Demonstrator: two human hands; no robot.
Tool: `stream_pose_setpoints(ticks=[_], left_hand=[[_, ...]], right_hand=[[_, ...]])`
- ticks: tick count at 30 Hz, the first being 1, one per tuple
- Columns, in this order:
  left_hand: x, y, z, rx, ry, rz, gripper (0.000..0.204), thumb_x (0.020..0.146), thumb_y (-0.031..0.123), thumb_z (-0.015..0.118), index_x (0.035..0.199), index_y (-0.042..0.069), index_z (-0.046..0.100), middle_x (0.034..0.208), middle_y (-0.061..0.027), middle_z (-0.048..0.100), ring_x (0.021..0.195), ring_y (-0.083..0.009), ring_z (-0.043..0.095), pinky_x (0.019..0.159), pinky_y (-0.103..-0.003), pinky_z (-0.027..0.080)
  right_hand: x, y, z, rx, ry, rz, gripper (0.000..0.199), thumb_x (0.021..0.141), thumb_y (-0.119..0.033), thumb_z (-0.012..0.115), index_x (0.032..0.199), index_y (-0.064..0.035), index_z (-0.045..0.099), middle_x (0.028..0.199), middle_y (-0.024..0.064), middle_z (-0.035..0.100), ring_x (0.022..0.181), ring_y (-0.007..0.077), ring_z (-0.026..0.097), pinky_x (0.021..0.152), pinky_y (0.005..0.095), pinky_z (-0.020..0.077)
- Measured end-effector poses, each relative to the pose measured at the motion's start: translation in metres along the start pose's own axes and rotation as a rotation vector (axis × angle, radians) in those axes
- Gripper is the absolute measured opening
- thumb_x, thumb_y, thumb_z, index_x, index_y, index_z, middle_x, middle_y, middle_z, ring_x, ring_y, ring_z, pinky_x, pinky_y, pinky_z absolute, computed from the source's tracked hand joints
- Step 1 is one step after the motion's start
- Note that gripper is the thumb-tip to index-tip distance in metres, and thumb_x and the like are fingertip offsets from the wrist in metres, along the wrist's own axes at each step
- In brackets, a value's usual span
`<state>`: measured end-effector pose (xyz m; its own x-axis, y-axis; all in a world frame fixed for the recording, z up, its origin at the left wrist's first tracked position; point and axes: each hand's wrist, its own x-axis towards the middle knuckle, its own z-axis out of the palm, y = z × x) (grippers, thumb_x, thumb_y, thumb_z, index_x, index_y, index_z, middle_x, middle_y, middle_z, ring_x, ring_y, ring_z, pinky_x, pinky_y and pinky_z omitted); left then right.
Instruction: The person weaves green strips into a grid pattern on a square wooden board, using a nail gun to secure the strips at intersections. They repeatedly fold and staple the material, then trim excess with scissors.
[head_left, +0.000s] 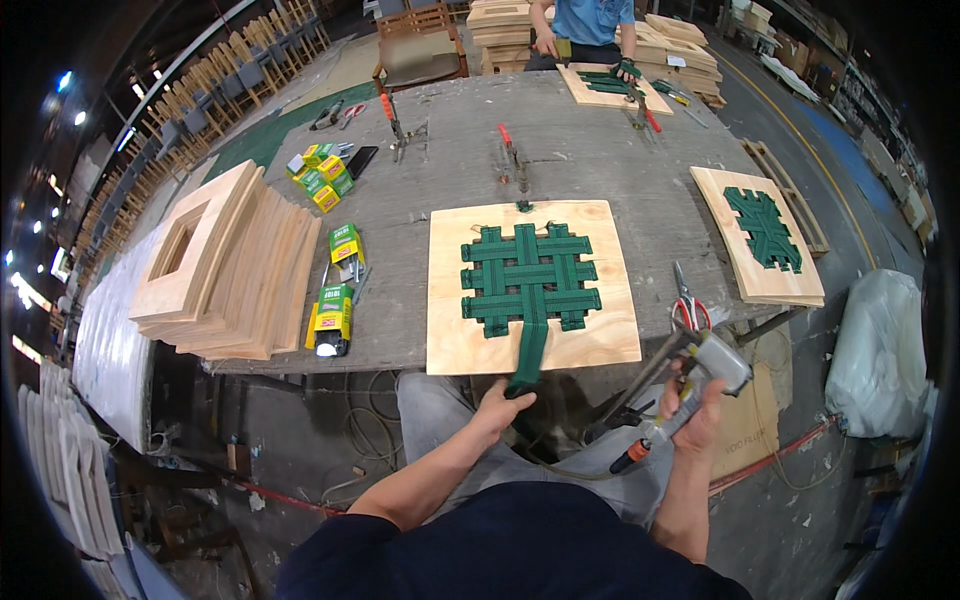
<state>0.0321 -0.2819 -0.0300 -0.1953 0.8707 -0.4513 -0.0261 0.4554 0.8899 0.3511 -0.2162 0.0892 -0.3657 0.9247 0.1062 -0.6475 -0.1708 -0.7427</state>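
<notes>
A square plywood seat frame (455, 345) lies at the near edge of the grey workbench (580, 150), with green webbing (527, 275) woven across its middle. One green strap (529, 360) hangs over the front edge, and my left hand (497, 408) grips its loose end just below the board. To the right, off the bench edge, my right hand (700, 418) holds a silver pneumatic staple gun (700, 365) with an orange fitting at its base.
Red-handled scissors (689, 305) lie right of the frame. A second webbed board (762, 232) sits at the right edge. A stack of wooden frames (225, 265) and green staple boxes (335, 290) are left. Across the bench another person (592, 25) works on a third board (610, 88).
</notes>
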Motion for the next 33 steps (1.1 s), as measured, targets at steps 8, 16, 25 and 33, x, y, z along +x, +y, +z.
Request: stream_pose_setpoints(ticks=[8, 16, 25, 33], left_hand=[[0.038, 0.111, -0.039, -0.178, -0.283, 0.140, 0.029, 0.107, 0.024, 0.055, 0.123, 0.001, 0.064, 0.106, -0.0079, 0.075, 0.078, -0.0152, 0.069, 0.070, -0.033, 0.058], [0.137, 0.139, -0.055, -0.301, -0.250, -0.066, 0.030, 0.109, 0.029, 0.052, 0.124, 0.005, 0.063, 0.112, -0.0038, 0.077, 0.079, -0.0134, 0.067, 0.062, -0.034, 0.049], [0.144, 0.132, -0.050, -0.436, -0.287, -0.121, 0.034, 0.109, 0.030, 0.052, 0.131, 0.005, 0.060, 0.117, -0.0050, 0.077, 0.076, -0.0128, 0.067, 0.057, -0.032, 0.049], [0.151, 0.125, -0.058, -0.428, -0.335, -0.110, 0.032, 0.109, 0.030, 0.053, 0.128, 0.006, 0.062, 0.115, -0.0041, 0.077, 0.083, -0.0139, 0.069, 0.060, -0.034, 0.050]], right_hand=[[0.034, 0.038, 0.065, -0.436, 0.210, 0.145, 0.045, 0.104, -0.024, 0.065, 0.141, -0.0035, 0.051, 0.108, 0.0160, 0.069, 0.055, 0.0160, 0.061, 0.047, 0.0283, 0.0490], [0.088, 0.087, 0.087, -0.637, 0.229, 0.387, 0.033, 0.098, -0.026, 0.072, 0.118, -0.0017, 0.062, 0.095, 0.0074, 0.070, 0.054, 0.0125, 0.060, 0.046, 0.0278, 0.0467], [0.103, 0.110, 0.090, -0.771, 0.259, 0.506, 0.033, 0.101, -0.028, 0.069, 0.122, -0.0042, 0.059, 0.095, 0.0070, 0.068, 0.053, 0.0117, 0.059, 0.045, 0.0267, 0.0465], [0.106, 0.127, 0.098, -0.827, 0.279, 0.503, 0.033, 0.099, -0.025, 0.071, 0.120, -0.0038, 0.057, 0.094, 0.0053, 0.067, 0.053, 0.0108, 0.057, 0.044, 0.0257, 0.0452]])
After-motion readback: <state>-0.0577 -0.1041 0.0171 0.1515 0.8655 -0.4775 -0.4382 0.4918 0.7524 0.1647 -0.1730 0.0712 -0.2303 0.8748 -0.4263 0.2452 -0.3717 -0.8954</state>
